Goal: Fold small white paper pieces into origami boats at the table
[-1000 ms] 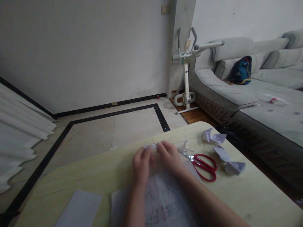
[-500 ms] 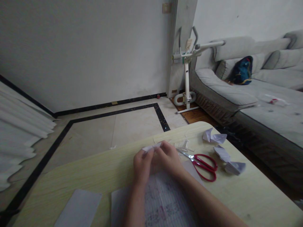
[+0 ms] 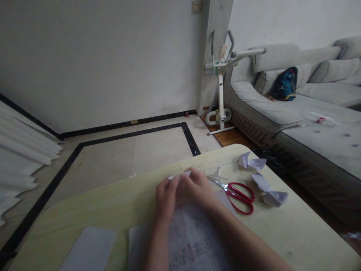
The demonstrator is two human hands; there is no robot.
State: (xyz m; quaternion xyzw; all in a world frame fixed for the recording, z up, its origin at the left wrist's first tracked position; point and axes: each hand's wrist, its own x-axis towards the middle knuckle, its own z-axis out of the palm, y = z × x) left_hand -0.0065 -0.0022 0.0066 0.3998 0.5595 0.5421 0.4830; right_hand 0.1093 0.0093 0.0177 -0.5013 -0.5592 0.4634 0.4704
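Between both hands, close together above the table, is a small folded piece of white paper (image 3: 179, 175), mostly hidden by fingers. My left hand (image 3: 166, 195) pinches it from the left, fingers closed. From the right, my right hand (image 3: 197, 186) grips it too, thumb and fingers bent around it. Under my forearms lies a sheet of lined paper (image 3: 194, 241) covered in handwriting. Just right of my right hand rest red-handled scissors (image 3: 239, 195), with thin paper scraps (image 3: 217, 173) by their blades.
Several folded paper pieces (image 3: 256, 163) lie along the right side of the wooden table (image 3: 299, 233). A blank white paper (image 3: 90, 246) is at the front left. Beyond the table stand an exercise machine (image 3: 221, 82) and a grey sofa (image 3: 270, 105) with a dark blue bag (image 3: 286, 84).
Both hands keep hold of the folded paper in nearly the same place, fingers shifting only slightly. The whole view has drifted a little, so everything appears slightly further left.
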